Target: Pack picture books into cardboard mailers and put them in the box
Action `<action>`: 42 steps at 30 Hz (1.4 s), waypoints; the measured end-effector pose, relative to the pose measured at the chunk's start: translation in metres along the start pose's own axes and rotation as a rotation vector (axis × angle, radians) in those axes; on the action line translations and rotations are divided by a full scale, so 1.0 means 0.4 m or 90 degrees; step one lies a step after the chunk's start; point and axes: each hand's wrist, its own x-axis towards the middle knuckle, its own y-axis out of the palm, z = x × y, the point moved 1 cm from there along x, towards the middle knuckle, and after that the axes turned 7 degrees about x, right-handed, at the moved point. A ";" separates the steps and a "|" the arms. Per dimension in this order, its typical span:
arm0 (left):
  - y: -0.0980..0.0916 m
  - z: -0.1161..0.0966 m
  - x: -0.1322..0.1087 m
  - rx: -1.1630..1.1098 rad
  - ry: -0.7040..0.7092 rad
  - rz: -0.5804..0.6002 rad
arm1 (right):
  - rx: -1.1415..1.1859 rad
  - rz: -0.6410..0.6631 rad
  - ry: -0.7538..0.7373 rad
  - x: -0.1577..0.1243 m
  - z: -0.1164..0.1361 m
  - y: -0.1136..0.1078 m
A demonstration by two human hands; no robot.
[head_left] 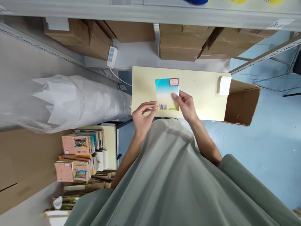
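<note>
A thin book (166,92), its cover fading from blue at the top to pale yellow, is held over the cream tabletop (202,94). It bears a barcode low on the left and a red-bordered label at its top right. My right hand (187,105) grips its right edge, thumb flat on the cover and fingers behind. At the lower left edge, my left hand (144,116) pinches with thumb and fingertips close together against the book.
White slips (225,85) lie at the table's right end, beside an open cardboard box (243,103). A large plastic bag (87,100) bulges at left, above stacked books (77,144). A power strip (112,57) and cartons (181,42) sit on the shelf behind.
</note>
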 end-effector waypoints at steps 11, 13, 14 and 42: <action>0.004 -0.013 0.020 -0.224 -0.239 0.128 | 0.079 0.048 0.065 -0.023 0.014 0.012; 0.006 -0.016 0.016 -0.222 -0.246 0.121 | 0.077 0.049 0.064 -0.024 0.015 0.014; 0.005 -0.018 0.015 -0.219 -0.245 0.121 | 0.074 0.050 0.062 -0.024 0.016 0.013; 0.031 -0.012 -0.030 0.035 0.011 -0.018 | -0.109 0.067 -0.054 -0.070 -0.010 0.123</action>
